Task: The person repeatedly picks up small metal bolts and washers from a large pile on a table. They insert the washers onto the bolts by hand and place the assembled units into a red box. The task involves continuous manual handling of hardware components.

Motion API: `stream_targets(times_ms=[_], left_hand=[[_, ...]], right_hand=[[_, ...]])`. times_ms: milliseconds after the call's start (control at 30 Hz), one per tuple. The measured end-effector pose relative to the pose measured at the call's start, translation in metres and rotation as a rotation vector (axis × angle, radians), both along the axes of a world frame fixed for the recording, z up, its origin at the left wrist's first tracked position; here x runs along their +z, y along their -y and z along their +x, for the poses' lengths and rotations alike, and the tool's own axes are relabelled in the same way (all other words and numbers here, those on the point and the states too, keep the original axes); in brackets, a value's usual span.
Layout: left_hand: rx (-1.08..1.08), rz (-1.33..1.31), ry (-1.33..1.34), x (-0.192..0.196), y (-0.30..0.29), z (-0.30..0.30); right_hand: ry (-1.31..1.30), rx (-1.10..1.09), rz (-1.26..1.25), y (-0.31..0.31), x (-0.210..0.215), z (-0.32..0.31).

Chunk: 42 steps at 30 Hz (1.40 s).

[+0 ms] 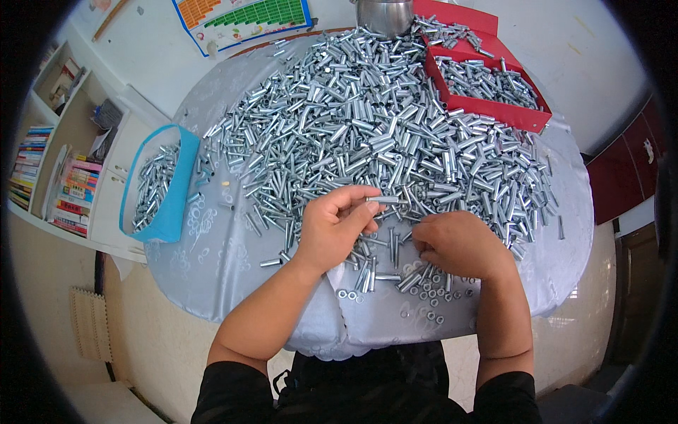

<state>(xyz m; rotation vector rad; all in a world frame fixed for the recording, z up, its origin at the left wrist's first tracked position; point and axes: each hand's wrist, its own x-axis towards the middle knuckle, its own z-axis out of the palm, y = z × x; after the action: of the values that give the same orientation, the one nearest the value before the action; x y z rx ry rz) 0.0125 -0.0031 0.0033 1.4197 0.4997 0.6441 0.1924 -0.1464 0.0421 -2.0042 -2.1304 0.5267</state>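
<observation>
My left hand (339, 226) pinches a shiny metal sleeve (385, 201) between thumb and fingertips, its free end pointing right. Close by on the right, my right hand (459, 244) is curled palm down over the near edge of the pile, its fingertips pressed together among metal parts. Whatever those fingers grip is hidden. A broad heap of silver metal sleeves and bolts (353, 134) spreads just beyond both hands. Between my wrists lie a few loose bolts (393, 247), and small nuts (432, 294) are scattered nearer the table's front edge.
At the left edge of the round table with its silvery cloth (233, 283) stands a blue basket (185, 184) of metal parts. A red box (487, 106) of similar parts sits far right, beside a metal pot (385, 18). A bookshelf (106, 169) stands left.
</observation>
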Motion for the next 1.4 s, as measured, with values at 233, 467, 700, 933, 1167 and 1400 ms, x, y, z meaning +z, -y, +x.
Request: stream_targets(times_ms=[233, 467, 700, 933, 1167, 1400], left_hand=[[-0.011, -0.003, 0.021, 0.001, -0.002, 0.001], [0.000, -0.034, 0.027, 0.001, -0.003, 0.000], [0.003, -0.034, 0.017, 0.002, -0.001, 0.000], [-0.062, -0.053, 0.017, 0.002, 0.000, -0.001], [-0.087, -0.072, 0.044, 0.006, -0.001, -0.001], [-0.068, -0.098, 0.077, 0.004, -0.003, -0.002]], right_hand=[[-0.549, -0.419, 0.369, -0.019, -0.005, -0.001], [-0.900, -0.549, 0.403, -0.025, -0.017, -0.013], [-1.066, -0.477, 0.392, -0.026, -0.023, -0.008], [-1.053, -0.466, 0.348, -0.025, -0.014, -0.010], [-1.048, -0.510, 0.227, -0.022, -0.006, -0.004], [-0.200, -0.085, 0.211, -0.005, -0.002, 0.021]])
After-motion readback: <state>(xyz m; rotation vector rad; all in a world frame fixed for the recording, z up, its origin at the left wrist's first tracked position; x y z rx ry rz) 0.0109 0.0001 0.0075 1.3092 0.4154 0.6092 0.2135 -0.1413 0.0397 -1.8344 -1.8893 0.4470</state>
